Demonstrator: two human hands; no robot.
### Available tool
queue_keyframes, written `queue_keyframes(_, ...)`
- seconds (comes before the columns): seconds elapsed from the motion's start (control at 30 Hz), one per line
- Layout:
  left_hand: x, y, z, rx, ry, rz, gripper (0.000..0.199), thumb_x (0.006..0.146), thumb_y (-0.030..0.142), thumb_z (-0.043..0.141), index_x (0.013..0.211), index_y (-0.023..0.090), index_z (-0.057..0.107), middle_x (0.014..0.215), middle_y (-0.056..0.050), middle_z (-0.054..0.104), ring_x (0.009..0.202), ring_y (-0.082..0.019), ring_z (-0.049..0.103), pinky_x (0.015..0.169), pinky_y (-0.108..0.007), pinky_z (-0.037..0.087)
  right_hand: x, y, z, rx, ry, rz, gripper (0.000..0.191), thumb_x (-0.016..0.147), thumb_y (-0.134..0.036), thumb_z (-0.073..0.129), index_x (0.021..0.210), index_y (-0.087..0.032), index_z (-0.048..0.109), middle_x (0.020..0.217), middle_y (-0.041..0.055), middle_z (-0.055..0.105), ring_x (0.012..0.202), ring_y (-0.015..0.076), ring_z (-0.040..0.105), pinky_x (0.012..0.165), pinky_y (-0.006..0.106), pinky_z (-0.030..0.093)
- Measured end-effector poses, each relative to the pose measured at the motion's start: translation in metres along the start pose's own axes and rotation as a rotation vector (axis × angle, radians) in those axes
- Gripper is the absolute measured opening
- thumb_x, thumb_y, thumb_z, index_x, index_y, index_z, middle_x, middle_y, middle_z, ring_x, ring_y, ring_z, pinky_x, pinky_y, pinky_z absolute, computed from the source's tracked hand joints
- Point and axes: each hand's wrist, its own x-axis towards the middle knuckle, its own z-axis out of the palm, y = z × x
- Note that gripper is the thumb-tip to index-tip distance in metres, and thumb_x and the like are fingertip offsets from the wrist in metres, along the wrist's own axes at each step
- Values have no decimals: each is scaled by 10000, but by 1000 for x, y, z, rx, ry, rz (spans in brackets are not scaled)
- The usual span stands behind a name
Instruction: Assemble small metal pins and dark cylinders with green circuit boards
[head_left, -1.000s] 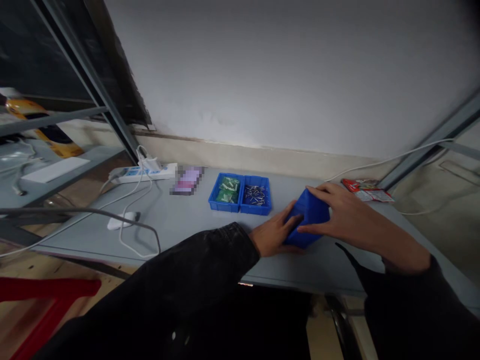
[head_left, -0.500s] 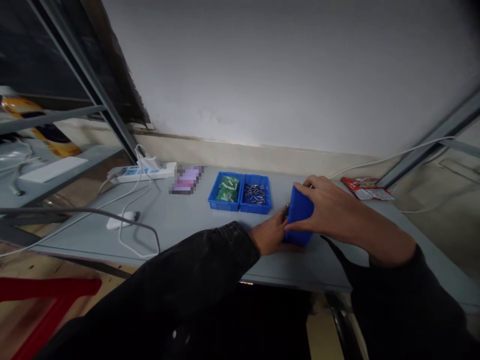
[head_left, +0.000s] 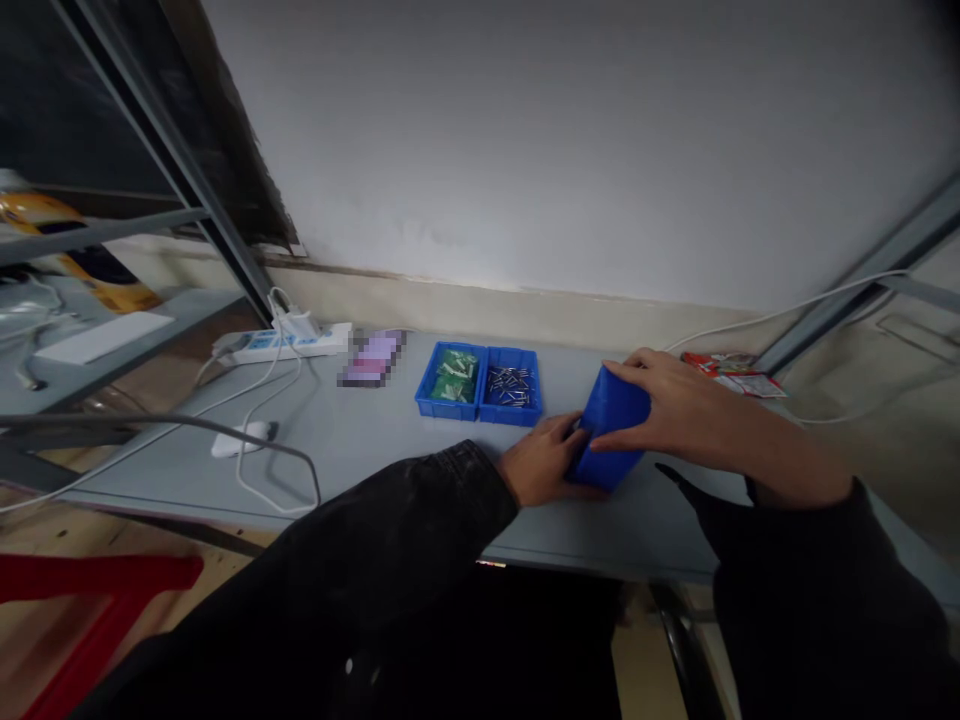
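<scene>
Your right hand (head_left: 675, 415) clasps the far side and top of a blue plastic bin (head_left: 613, 428), its fingers curled over the edge; your left hand (head_left: 544, 464) presses against the bin's near end, so you grip it between both hands; the bin stands tilted at the front of the grey table (head_left: 360, 450), though in this dim view you can't quite tell whether its lower corner touches the top; just left of your left hand sits a small blue tray (head_left: 510, 417) of metal pins, touching a matching blue tray (head_left: 448, 411) of green-packaged parts; farther left lie a white power strip (head_left: 289, 344) and a pixelated pink item (head_left: 373, 357); red packets (head_left: 731, 372) lie beyond your right hand.
</scene>
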Motion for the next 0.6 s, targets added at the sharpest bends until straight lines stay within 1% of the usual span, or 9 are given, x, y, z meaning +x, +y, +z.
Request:
queue_keyframes(0.1,0,1,0,13,15,-19,947,709,645,769,1435,151,414,1483,-204,414,1349,-358,456,1136,-507,396,-3,5,-2,22,-32,19,856,697,-781,641,1351,-235,559,1167,111,595,1030,319,582,841,415,503)
queue_keyframes(0.17,1,2,-1,4,35,-32,977,681,655,785,1425,147,409,1456,-196,450,1342,-346,464,1140,-490,396,-3,7,-3,24,-35,11,906,684,-777,656,1397,-233,525,1199,116,586,1067,329,571,877,433,501)
queue_keyframes(0.27,1,4,-1,3,54,-38,1024,664,655,796,1444,138,378,1445,-190,466,1355,-326,452,1156,-466,382,-2,6,-3,21,-31,-26,904,650,-763,696,1379,-249,550,1201,112,584,1104,340,550,916,450,494)
queue_keyframes(0.33,1,5,-1,18,52,-32,1022,680,664,779,1454,134,373,1450,-196,459,1361,-327,444,1163,-469,371,-1,3,-5,17,-36,-58,874,628,-753,721,1342,-268,584,1193,104,585,1111,343,541,925,460,491)
queue_keyframes(0.5,1,3,0,84,43,-12,888,766,646,719,1434,142,425,1442,-197,466,1357,-324,445,1168,-487,354,1,-5,-10,8,-3,-89,871,611,-744,748,1331,-280,591,1225,94,564,1137,334,526,951,468,478)
queue_keyframes(0.6,1,3,2,129,22,-11,771,818,648,659,1379,145,494,1395,-172,516,1360,-314,437,1163,-475,364,-2,0,-10,4,25,-58,900,606,-728,764,1358,-274,572,1262,101,557,1130,336,538,939,470,484)
